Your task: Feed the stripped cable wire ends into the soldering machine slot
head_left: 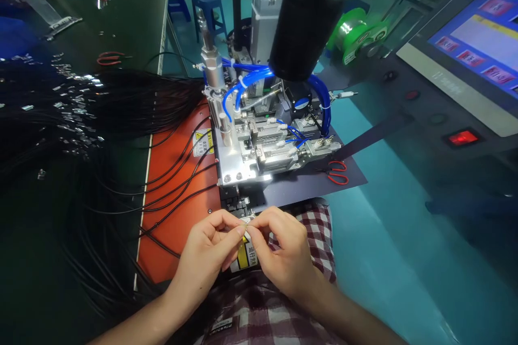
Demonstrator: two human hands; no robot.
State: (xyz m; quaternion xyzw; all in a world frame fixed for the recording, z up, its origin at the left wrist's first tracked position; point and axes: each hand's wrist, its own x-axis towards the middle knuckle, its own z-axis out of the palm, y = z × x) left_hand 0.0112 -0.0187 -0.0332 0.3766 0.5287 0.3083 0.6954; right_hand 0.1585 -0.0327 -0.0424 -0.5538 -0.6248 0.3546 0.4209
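Observation:
My left hand (214, 245) and my right hand (283, 248) meet at the fingertips, close to my body. Both are closed in a pinch around something tiny between them, too small to make out. Just below the fingertips a yellow and white label (247, 255) shows. Directly ahead of my hands stands a metal machine (259, 135) with blue air tubes (254, 73). Several black cables (174, 191) run from the left up to the machine's near left edge, across an orange-red base (168, 245).
A large bundle of black cables (154, 91) with shiny ends lies left. Red-handled scissors (338, 172) rest on the dark plate right of the machine. A black cylinder (303, 32) hangs over it. A green spool (352, 35) stands behind, and a control screen (485, 38) is at the right.

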